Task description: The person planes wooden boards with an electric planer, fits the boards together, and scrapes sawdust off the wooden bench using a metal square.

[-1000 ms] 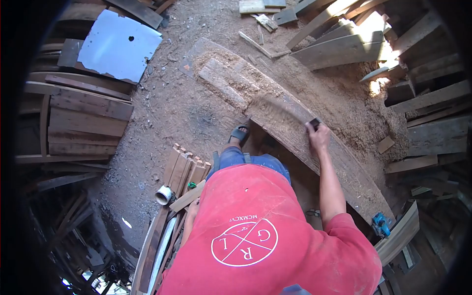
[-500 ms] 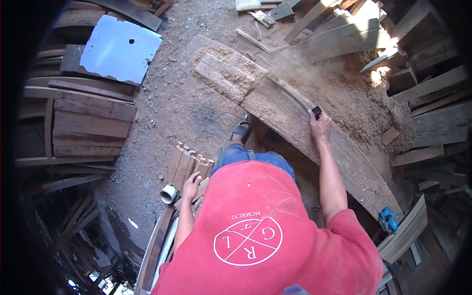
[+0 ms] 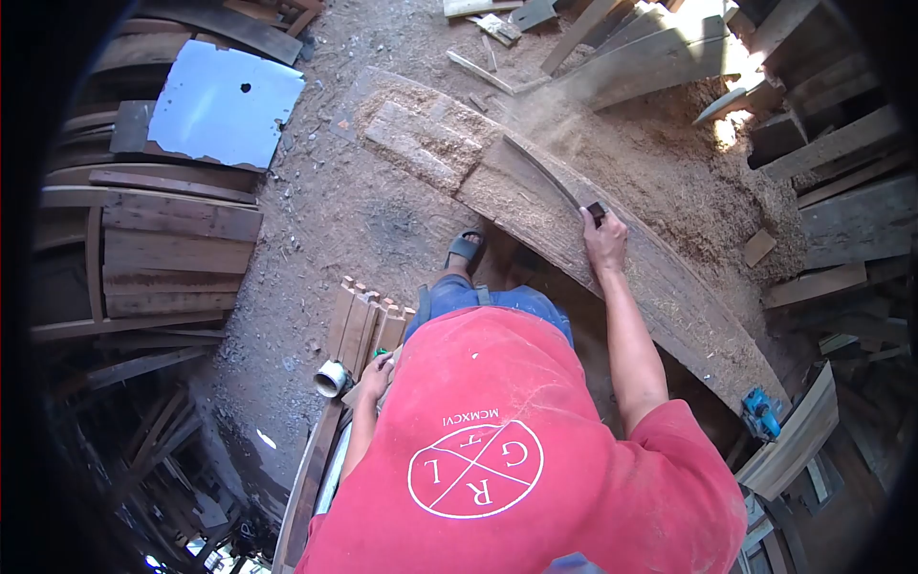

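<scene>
My right hand is closed on the dark block at the near end of a long thin dark tool. The tool lies over a wide wooden plank strewn with sawdust. At my left side, my left hand rests by a light wood strip, beside a small green object and a bundle of wooden sticks. Its fingers are too small and partly hidden to tell their grip. A white cylinder stands left of it.
A blue power tool sits at the plank's near right end. Sawdust heaps lie beyond the plank. Stacked boards and a pale sheet are at the left, more boards at the right.
The tool in my right hand swept across the plank to its far edge, raising dust, and then shifted slightly left. My left hand came into view, then lowered toward the light strip.
</scene>
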Demonstrator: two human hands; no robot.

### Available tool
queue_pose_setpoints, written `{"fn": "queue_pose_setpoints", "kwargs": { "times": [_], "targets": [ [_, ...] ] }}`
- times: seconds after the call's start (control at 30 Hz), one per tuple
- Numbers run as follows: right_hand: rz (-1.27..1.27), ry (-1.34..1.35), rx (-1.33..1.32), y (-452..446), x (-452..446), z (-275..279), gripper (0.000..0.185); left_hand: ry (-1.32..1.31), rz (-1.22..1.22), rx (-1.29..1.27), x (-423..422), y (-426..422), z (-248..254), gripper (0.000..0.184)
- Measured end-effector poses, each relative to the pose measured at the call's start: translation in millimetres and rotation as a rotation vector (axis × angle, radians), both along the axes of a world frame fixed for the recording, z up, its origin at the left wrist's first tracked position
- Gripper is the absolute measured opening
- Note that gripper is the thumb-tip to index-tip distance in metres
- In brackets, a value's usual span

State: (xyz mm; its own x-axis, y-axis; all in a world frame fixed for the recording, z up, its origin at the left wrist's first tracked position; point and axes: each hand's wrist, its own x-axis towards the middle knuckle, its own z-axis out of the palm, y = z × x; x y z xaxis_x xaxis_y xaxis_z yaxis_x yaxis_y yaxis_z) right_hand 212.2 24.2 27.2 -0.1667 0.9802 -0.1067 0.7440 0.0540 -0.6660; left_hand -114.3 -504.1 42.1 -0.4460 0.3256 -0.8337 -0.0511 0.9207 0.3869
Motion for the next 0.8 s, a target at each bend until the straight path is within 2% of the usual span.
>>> {"fn": "queue_pose_setpoints", "kwargs": {
  "times": [0.03, 0.1, 0.13, 0.17, 0.23, 0.27, 0.3, 0.37, 0.43, 0.5, 0.53, 0.57, 0.67, 0.73, 0.77, 0.8],
  "targets": [
    [-0.001, -0.001, 0.000, -4, -1, -1, 0.025, -0.001, -0.001, 0.000, 0, 0, -1, 0.043],
    [0.164, 0.135, 0.144, -10, -2, -3, 0.021, 0.015, 0.030, 0.006, -1, 4, -2, 0.043],
    [0.284, 0.124, 0.133, -11, 2, -1, 0.017, 0.014, 0.029, 0.006, 0, 16, 6, 0.043],
    [0.282, 0.123, 0.132, -9, 5, 1, 0.017, 0.033, 0.006, -0.013, 2, 27, 15, 0.043],
    [0.433, 0.095, 0.150, -6, 10, 5, 0.017, 0.054, -0.019, -0.034, 1, 30, 12, 0.043],
    [0.272, 0.104, 0.024, -8, 13, -5, 0.021, 0.042, -0.015, -0.017, 0, 32, 10, 0.043],
    [0.270, 0.104, 0.023, -7, 17, -2, 0.021, 0.031, -0.009, 0.002, 0, 36, 10, 0.044],
    [-0.111, -0.045, -0.035, -5, 28, 5, 0.025, 0.053, -0.029, 0.010, 1, 40, 13, 0.044],
    [-0.130, 0.030, 0.046, -18, 39, 5, 0.025, 0.071, -0.063, 0.019, -4, 38, 8, 0.044],
    [0.045, 0.093, -0.086, -41, 47, 8, 0.023, 0.025, -0.095, 0.109, -7, 28, -4, 0.044],
    [0.180, 0.135, -0.071, -50, 51, 7, 0.023, -0.024, -0.027, 0.120, -11, 19, -16, 0.044],
    [0.311, 0.169, -0.056, -60, 59, 5, 0.023, -0.052, -0.059, 0.121, -17, 8, -30, 0.044],
    [0.219, 0.067, -0.066, -81, 94, 1, 0.025, -0.112, -0.152, 0.080, -27, 6, -38, 0.046],
    [-0.192, 0.062, -0.180, -86, 126, 19, 0.031, -0.112, -0.218, 0.058, -38, 19, -31, 0.046],
    [-0.359, -0.127, -0.330, -86, 153, 18, 0.043, -0.109, -0.238, 0.053, -44, 26, -28, 0.046],
    [-0.518, -0.169, -0.144, -93, 178, 8, 0.052, -0.104, -0.255, 0.050, -51, 34, -24, 0.046]
  ]
}}
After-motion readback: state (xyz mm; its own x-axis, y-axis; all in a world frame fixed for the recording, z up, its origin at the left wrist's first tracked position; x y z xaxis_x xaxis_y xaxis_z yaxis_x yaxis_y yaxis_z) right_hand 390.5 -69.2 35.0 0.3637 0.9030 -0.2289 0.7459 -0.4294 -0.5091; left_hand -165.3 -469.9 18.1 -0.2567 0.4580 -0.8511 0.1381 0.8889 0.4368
